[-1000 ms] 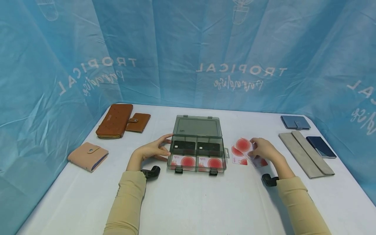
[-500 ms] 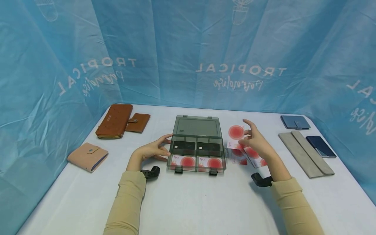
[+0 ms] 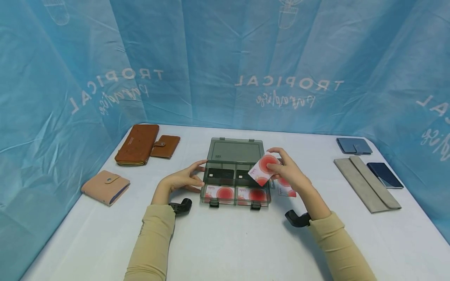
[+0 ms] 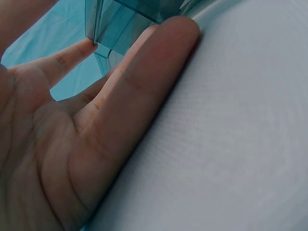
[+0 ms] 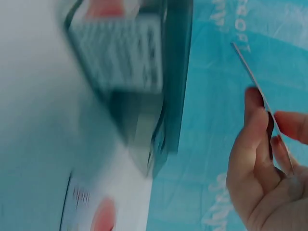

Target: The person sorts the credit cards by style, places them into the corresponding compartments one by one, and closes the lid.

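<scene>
- While it hangs over the right side of the open grey box (image 3: 235,171), the red-spotted card (image 3: 263,168) sits pinched in the right hand (image 3: 286,171)
- Left hand (image 3: 183,180), fingers straight, touches the box's left wall
- More cards (image 3: 286,189), seemingly two, lie on the counter (image 3: 228,242) beside it

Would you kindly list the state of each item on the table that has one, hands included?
Storage box: lid open, cards inside.
Held card: lifted over the box.
Right hand: pinching the held card.
Left hand: fingers straight, touching the box's side.
Tan wallet: snapped closed.
Pink wallet: snapped closed.
Blue wallet: closed.
</scene>
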Motion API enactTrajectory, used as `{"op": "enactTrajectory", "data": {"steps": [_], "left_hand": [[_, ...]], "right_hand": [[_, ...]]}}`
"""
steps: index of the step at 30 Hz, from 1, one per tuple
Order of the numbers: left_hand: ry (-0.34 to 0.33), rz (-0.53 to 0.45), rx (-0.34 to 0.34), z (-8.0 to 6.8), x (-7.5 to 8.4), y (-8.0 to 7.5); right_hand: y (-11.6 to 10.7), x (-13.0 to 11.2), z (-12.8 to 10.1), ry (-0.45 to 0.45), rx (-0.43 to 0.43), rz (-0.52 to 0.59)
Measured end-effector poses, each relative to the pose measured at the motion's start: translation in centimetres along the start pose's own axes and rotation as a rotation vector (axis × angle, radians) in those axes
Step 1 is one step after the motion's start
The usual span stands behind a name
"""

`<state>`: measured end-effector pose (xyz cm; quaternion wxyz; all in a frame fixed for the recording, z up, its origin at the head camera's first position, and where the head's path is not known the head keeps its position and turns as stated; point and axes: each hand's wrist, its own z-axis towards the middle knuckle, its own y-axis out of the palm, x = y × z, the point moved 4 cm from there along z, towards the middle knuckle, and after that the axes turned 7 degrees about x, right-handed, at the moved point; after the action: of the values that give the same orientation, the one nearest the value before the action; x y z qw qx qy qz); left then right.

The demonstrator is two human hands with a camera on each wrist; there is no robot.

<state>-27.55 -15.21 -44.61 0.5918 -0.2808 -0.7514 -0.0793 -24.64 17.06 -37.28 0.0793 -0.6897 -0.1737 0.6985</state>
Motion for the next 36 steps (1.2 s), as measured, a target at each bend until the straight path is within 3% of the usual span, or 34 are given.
{"op": "enactTrajectory", "data": {"steps": [5,10,18,27,36], "left_hand": [[0.004,-0.004,-0.002,0.1,0.0,0.0],[0.008,-0.013,-0.007,0.1,0.0,0.1],[0.01,-0.004,-0.008,0.0,0.1,0.0],[-0.001,0.006,-0.002,0.0,0.1,0.1],[0.002,0.032,-0.003,-0.1,0.2,-0.1]], "right_hand": [[2.1,-0.8,-0.4,0.005,0.012,-0.028],[5.1,-1.3,-0.8,0.011,-0.074,-0.039],[9.3,-1.1,-0.9,-0.108,-0.139,-0.262],[10.8,-1.2,-1.2,-0.227,-0.205,-0.495],[11.0,-0.7,-1.0,-0.177,-0.284,-0.593]]}}
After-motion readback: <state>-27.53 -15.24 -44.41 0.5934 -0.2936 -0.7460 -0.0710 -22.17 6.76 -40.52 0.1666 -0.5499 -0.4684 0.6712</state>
